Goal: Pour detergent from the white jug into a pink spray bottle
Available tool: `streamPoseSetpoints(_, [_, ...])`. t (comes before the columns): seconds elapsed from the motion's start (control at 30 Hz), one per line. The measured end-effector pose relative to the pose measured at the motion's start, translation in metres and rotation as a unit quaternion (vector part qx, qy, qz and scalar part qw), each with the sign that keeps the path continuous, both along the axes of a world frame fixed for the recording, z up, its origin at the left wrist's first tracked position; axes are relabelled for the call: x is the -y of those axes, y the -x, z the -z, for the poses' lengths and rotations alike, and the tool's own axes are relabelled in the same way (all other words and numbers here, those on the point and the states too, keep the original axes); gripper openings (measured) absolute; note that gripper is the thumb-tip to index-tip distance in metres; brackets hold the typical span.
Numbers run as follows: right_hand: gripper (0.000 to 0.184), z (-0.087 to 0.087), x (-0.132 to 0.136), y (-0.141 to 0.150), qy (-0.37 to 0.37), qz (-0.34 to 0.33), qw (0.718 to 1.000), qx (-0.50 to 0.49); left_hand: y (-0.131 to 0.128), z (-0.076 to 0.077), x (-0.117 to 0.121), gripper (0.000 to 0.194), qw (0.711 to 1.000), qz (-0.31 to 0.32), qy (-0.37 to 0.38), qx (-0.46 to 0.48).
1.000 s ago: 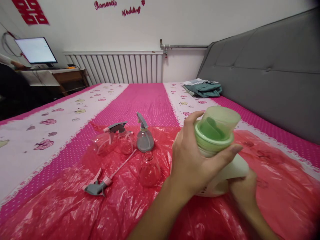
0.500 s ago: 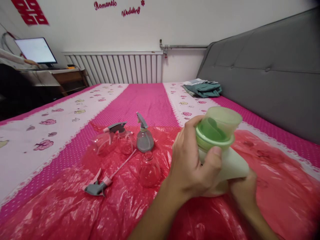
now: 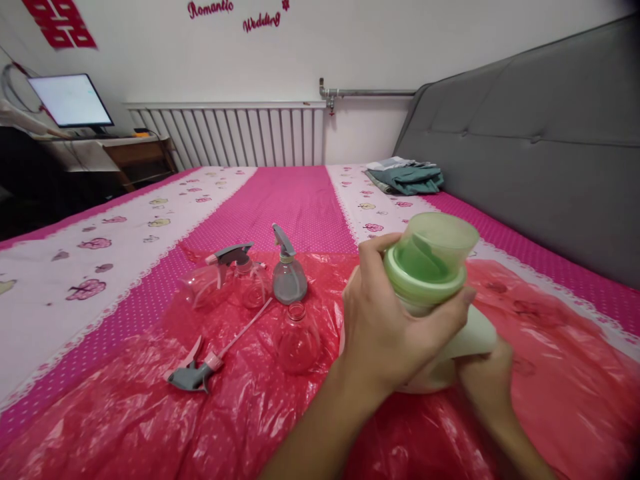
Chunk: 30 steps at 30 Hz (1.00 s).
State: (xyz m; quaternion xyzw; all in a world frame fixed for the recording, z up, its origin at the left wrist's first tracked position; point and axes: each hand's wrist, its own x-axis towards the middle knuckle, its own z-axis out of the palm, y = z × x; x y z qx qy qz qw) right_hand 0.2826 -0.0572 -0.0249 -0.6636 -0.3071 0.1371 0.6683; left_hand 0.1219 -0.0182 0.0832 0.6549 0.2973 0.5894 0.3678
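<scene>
A pale jug [image 3: 477, 333], like a laundry detergent bottle, stands tilted at the right with a green collar and a see-through green cap [image 3: 440, 237] on top. My left hand [image 3: 385, 320] is closed around the green cap's collar, thumb at the near side. Lower down, my right hand [image 3: 487, 373] grips the jug's handle side; its fingers are partly hidden. To the left are a clear bottle without a top [image 3: 297, 340], a loose grey and pink spray trigger head [image 3: 195, 373] with its tube, and a grey spray bottle [image 3: 289, 277].
Two pink-tinted clear spray bottles, one nearer the middle [image 3: 250, 287], lie or stand behind the trigger head. Red plastic sheeting [image 3: 125, 413] covers the near bed. Folded cloths [image 3: 407, 179] lie by the grey headboard [image 3: 540, 113]. A person's arm [image 3: 25, 120] shows near the monitor.
My left hand has turned around the cap collar, its thumb moving right and its fingers left. The cap has shifted slightly left. The bottles on the sheet stay where they were.
</scene>
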Motion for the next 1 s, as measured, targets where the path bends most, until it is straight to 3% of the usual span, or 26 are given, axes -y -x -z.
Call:
streamPoseSetpoints(0.3, [0.034,-0.0039,0.0028,0.0031,0.011,0.004,1.000,-0.018,0.0028,0.0015,-0.0016,0.072,0.999,0.006,-0.044,-0.023])
streamPoseSetpoints(0.63, [0.040,0.0038,0.0008,0.0012,0.030,0.015,0.998,-0.047,0.0082,-0.0025,0.0012,0.053,0.996,0.006,-0.083,-0.010])
streamPoseSetpoints(0.87, [0.035,-0.0023,0.0024,0.0023,0.024,0.009,1.000,-0.013,0.0015,0.0046,0.0000,0.073,1.000,-0.002,0.006,0.028])
streamPoseSetpoints(1.0, [0.033,-0.0047,0.0027,0.0028,0.029,0.008,1.000,-0.003,0.0011,0.0050,-0.0012,0.079,1.000,-0.002,0.014,0.024])
